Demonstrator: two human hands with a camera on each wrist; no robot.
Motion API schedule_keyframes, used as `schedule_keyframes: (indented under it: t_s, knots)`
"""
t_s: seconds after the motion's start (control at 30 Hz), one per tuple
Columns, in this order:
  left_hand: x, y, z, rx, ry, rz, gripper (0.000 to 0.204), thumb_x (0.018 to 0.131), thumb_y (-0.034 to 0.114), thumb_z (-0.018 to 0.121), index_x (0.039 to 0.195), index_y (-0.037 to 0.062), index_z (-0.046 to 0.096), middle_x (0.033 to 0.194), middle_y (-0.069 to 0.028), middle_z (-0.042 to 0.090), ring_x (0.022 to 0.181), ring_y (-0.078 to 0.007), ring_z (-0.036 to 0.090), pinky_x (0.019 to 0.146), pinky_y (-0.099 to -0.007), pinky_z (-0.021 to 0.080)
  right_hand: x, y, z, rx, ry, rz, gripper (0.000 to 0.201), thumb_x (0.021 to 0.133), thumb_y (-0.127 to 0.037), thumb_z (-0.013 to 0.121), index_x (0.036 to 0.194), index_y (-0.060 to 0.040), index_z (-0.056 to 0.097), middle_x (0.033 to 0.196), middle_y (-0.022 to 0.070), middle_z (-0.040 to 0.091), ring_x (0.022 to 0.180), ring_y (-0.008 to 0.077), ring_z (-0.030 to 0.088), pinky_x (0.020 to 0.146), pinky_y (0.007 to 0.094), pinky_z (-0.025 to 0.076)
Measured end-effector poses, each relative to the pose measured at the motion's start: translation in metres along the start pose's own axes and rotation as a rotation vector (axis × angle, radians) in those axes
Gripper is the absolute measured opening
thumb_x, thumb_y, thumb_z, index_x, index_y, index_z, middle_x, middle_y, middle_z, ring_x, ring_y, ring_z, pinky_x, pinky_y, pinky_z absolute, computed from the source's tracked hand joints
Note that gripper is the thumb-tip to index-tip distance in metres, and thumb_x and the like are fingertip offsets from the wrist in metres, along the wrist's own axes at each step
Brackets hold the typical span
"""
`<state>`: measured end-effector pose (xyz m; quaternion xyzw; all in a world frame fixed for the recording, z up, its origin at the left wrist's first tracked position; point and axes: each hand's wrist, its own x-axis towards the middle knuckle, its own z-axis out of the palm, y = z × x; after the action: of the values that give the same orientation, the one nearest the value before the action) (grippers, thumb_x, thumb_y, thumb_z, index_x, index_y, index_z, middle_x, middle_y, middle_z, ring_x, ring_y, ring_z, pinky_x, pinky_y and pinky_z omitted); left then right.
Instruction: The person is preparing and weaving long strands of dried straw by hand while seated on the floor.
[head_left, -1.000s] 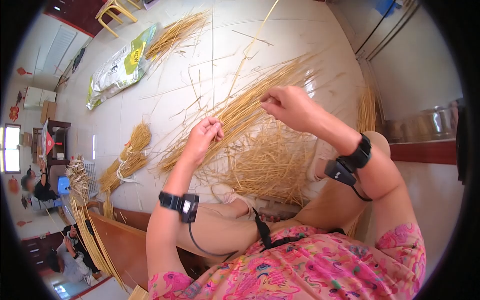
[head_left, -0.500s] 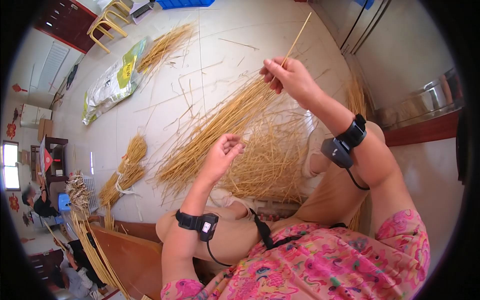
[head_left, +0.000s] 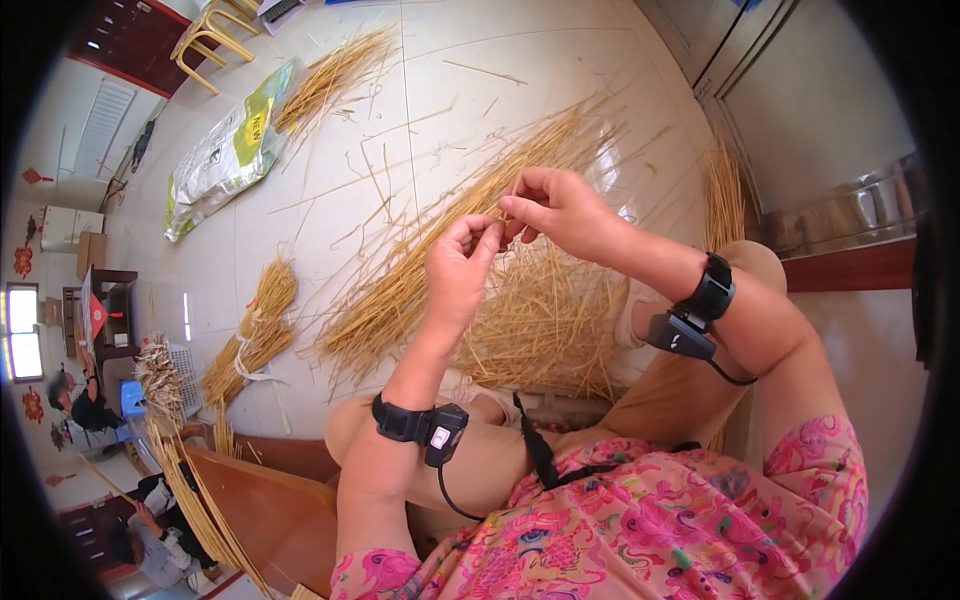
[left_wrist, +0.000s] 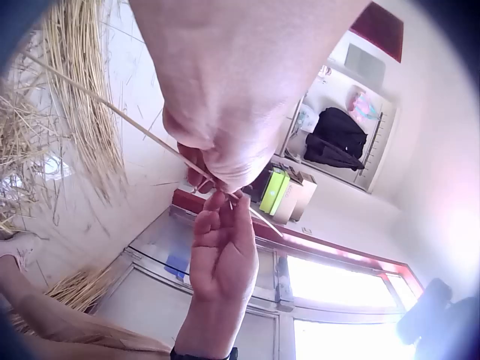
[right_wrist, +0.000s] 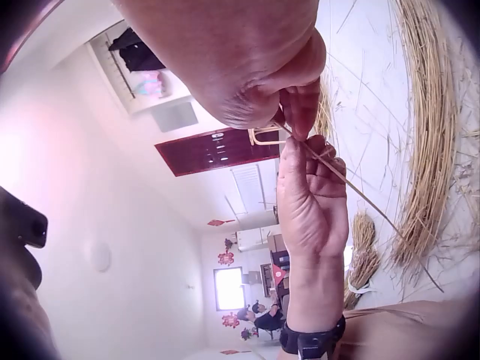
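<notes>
Both hands meet in front of the body, fingertips close together. The left hand (head_left: 462,262) pinches a thin straw stalk between thumb and fingers. Beside it, the right hand (head_left: 562,212) pinches the same stalk, palm turned inward. In the left wrist view the stalk (left_wrist: 124,116) runs diagonally through the fingers of both hands. From the right wrist view, the straw (right_wrist: 367,199) slants down past the left hand (right_wrist: 311,214). Below the hands lies a long pile of straw (head_left: 400,290) on the floor, with a tangled heap (head_left: 540,330) nearer the feet.
A tied straw bundle (head_left: 250,340) lies at the left. Behind it is a green and white bag (head_left: 225,160) with straw at its mouth. A wooden board (head_left: 250,500) stands at lower left, and a metal-faced cabinet (head_left: 820,120) at the right. Other people sit far left.
The right hand, which held a stalk raised farther up, has come down toward the body. The left hand has moved up and right, and its fingers now pinch the stalk beside the right hand's.
</notes>
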<state>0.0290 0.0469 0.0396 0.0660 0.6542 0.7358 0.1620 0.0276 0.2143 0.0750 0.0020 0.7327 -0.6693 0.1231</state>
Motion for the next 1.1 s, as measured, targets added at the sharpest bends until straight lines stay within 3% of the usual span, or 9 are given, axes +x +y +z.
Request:
schedule_keyframes:
  t_s: [0.2, 0.3, 0.5, 0.6, 0.7, 0.9, 1.0, 1.1]
  knots:
    - [-0.002, -0.009, -0.011, 0.017, 0.017, -0.013, 0.011, 0.09, 0.009, 0.056, 0.095, -0.0001, 0.059, 0.089, -0.0044, 0.063, 0.08, -0.0082, 0.056, 0.076, -0.0221, 0.046, -0.003, -0.004, 0.002, -0.067, -0.025, 0.038, 0.016, 0.093, -0.014, 0.053, 0.09, 0.0013, 0.057, 0.079, 0.0051, 0.063, 0.07, 0.0089, 0.061, 0.059, 0.0219, 0.051]
    - [-0.001, -0.014, -0.013, -0.268, 0.037, -0.024, 0.01, 0.091, 0.01, 0.055, 0.095, 0.0017, 0.057, 0.093, -0.0047, 0.061, 0.084, -0.0077, 0.053, 0.079, -0.0223, 0.043, -0.004, -0.005, 0.005, -0.079, -0.018, 0.037, 0.015, 0.093, -0.014, 0.053, 0.091, 0.001, 0.056, 0.08, 0.0053, 0.064, 0.07, 0.0093, 0.061, 0.059, 0.0222, 0.05]
    - [-0.003, 0.009, -0.013, -0.174, 0.02, 0.072, 0.006, 0.093, 0.01, 0.051, 0.094, 0.0046, 0.054, 0.093, -0.0044, 0.061, 0.088, -0.0083, 0.051, 0.082, -0.0216, 0.039, 0.002, -0.002, -0.001, -0.029, 0.069, 0.05, 0.018, 0.094, -0.017, 0.05, 0.092, 0.0007, 0.055, 0.084, 0.0068, 0.064, 0.072, 0.0105, 0.062, 0.059, 0.023, 0.05]
    - [-0.007, 0.021, -0.018, -0.049, -0.045, 0.139, 0.007, 0.094, 0.01, 0.049, 0.095, 0.0039, 0.051, 0.088, -0.0055, 0.061, 0.083, -0.0084, 0.054, 0.077, -0.0225, 0.043, 0.009, -0.003, -0.01, 0.096, 0.146, 0.125, 0.02, 0.095, -0.019, 0.048, 0.092, -0.0005, 0.055, 0.083, 0.0069, 0.063, 0.072, 0.011, 0.062, 0.059, 0.023, 0.048]
    - [-0.008, 0.014, -0.028, 0.114, -0.081, 0.126, 0.007, 0.095, 0.011, 0.048, 0.094, 0.0042, 0.05, 0.083, -0.0046, 0.061, 0.077, -0.0081, 0.054, 0.071, -0.022, 0.043, 0.014, -0.006, -0.021, 0.076, 0.194, 0.092, 0.021, 0.096, -0.02, 0.047, 0.091, -0.0019, 0.055, 0.082, 0.0063, 0.062, 0.07, 0.011, 0.06, 0.058, 0.0225, 0.047]
    - [-0.012, -0.009, -0.055, 0.274, 0.052, -0.119, 0.008, 0.094, 0.011, 0.049, 0.091, 0.0038, 0.05, 0.079, -0.0047, 0.06, 0.072, -0.0072, 0.052, 0.061, -0.023, 0.041, 0.018, -0.021, -0.052, 0.076, 0.406, -0.048, 0.024, 0.096, -0.02, 0.043, 0.088, -0.0013, 0.056, 0.075, 0.0048, 0.06, 0.064, 0.0104, 0.057, 0.055, 0.0232, 0.045]
    - [-0.017, 0.002, -0.058, 0.674, -0.167, -0.393, 0.014, 0.093, 0.014, 0.05, 0.099, 0.0025, 0.055, 0.083, -0.0071, 0.062, 0.074, -0.0086, 0.054, 0.064, -0.0237, 0.043, 0.017, -0.031, -0.066, -0.009, 0.456, -0.125, 0.024, 0.096, -0.019, 0.043, 0.088, -0.0015, 0.056, 0.074, 0.0042, 0.059, 0.061, 0.0078, 0.055, 0.053, 0.0219, 0.044]
    - [-0.027, -0.013, -0.05, 0.812, -0.413, -0.106, 0.024, 0.093, 0.018, 0.05, 0.112, 0.0055, 0.056, 0.083, -0.005, 0.06, 0.076, -0.0085, 0.053, 0.068, -0.0252, 0.044, 0.017, -0.036, -0.069, -0.083, 0.482, -0.158, 0.024, 0.096, -0.019, 0.043, 0.088, -0.0011, 0.057, 0.073, 0.0036, 0.059, 0.06, 0.0069, 0.054, 0.052, 0.0212, 0.044]
